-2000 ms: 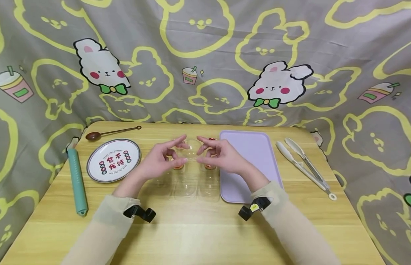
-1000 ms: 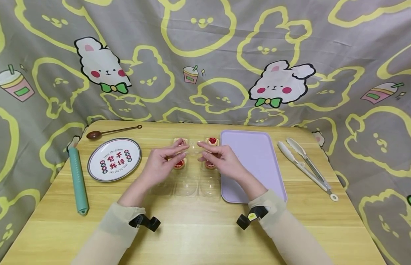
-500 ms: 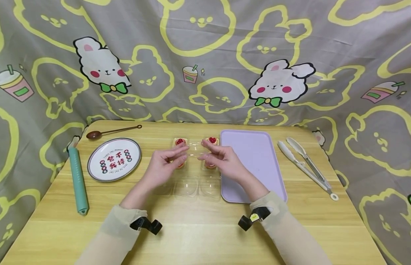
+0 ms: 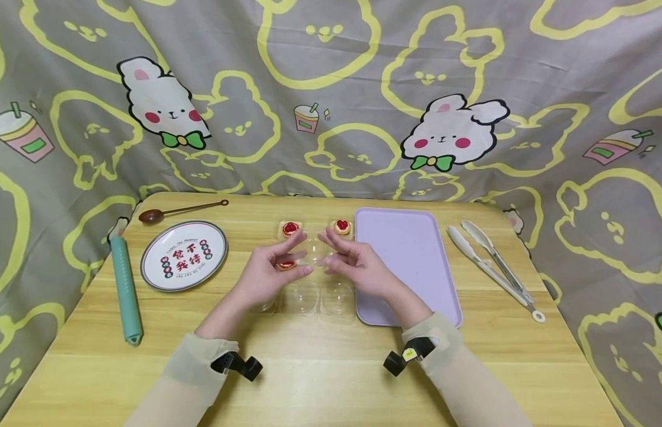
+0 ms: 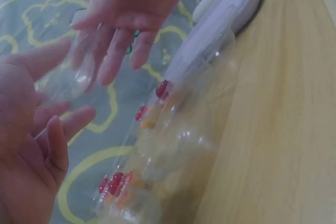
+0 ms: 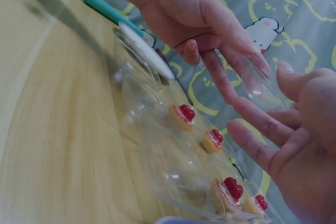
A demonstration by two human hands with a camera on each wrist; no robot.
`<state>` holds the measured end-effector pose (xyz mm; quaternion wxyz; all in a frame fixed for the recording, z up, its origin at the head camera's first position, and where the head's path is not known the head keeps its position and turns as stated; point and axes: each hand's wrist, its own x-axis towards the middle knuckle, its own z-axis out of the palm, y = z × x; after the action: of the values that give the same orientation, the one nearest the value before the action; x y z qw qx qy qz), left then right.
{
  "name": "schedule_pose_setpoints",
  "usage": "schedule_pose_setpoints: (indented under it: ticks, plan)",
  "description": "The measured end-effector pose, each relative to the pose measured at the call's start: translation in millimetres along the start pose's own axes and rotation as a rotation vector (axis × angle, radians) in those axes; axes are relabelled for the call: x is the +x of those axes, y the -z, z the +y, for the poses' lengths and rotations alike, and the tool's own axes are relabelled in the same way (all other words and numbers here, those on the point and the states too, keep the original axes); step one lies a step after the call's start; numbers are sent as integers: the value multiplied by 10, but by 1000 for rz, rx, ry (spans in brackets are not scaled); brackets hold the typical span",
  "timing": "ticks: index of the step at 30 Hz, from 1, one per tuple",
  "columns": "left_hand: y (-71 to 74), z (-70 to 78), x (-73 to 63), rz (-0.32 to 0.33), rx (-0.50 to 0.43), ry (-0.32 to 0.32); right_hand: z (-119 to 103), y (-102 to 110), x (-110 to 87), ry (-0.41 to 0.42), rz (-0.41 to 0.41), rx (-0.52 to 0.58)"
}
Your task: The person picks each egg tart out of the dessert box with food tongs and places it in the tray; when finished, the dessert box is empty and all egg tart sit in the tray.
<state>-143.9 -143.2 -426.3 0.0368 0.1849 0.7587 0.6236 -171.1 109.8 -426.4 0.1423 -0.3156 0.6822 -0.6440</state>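
A small clear plastic box (image 4: 317, 246) is held up between the two hands, over the middle of the table. My left hand (image 4: 267, 274) pinches its left side, and my right hand (image 4: 367, 268) grips the opposite side with thumb and fingers. The right wrist view shows the clear domed plastic (image 6: 258, 86) spanning the gap between both sets of fingertips. Beneath and behind the hands are several red-topped tarts (image 4: 290, 229) in clear boxes, one of them mostly hidden by the right hand. Closer to me, a row of see-through boxes (image 4: 301, 298) lies on the table.
A lilac tray (image 4: 408, 261) lies just right of the boxes, with white-tipped tongs (image 4: 493, 270) beyond it. To the left are a white plate (image 4: 184, 279) with red characters, a brown spoon (image 4: 184, 210) and a teal roll (image 4: 126, 290). A patterned curtain (image 4: 352, 172) hangs behind the table.
Both hands have come slightly nearer to me with the clear box between them, uncovering the back tarts. The right fingers have shifted on its side. Everything on the table stays put.
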Motion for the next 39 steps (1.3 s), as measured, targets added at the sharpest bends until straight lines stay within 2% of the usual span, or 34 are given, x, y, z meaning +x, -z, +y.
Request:
schedule_pose_setpoints:
  ticks: [6, 16, 21, 26, 32, 39]
  plan:
    - [35, -31, -30, -13, 104, -14, 21, 3, -16, 17, -47, -32]
    - [75, -26, -69, -43, 128, -15, 18, -15, -23, -15, -60, -75]
    - [149, 4, -91, -75, 146, -14, -31, -37, -4, -11, -60, -102]
    - [272, 41, -134, -112, 161, -26, -82, -72, 30, 12, -67, -131]
    - [474, 99, -226, -141, 177, -1, -146, -167, 130, -6, -86, -151]
    - [748, 72, -410, -119, 212, -2, -215, -427, 308, -41, -111, -219]
